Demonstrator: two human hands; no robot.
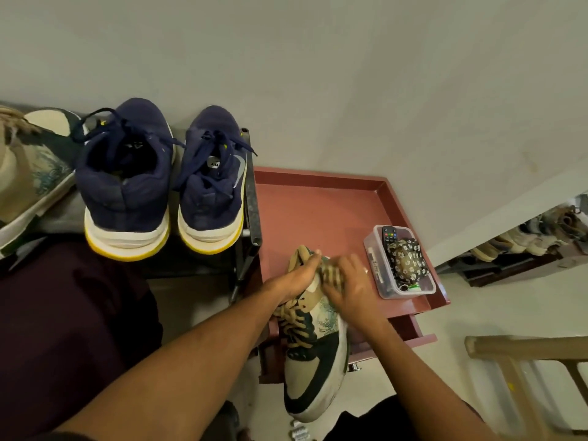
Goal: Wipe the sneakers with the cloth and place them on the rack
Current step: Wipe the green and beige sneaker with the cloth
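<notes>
The sneaker (313, 361) is tan and dark green, with a printed side panel, tan laces and a scuffed white sole. It hangs over the near edge of the pink bench (318, 205). The left hand (297, 276) has its grip closed on the collar. The right hand (350, 288) has its grip round a striped cloth (331, 272), pressed to the upper. A navy pair (127, 173) sits on the rack (251, 192), left of the bench.

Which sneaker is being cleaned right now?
The tan and dark-green sneaker that the left hand grips while the right hand holds a striped cloth against it. Its mate and the navy pair sit untouched on the rack.
</notes>
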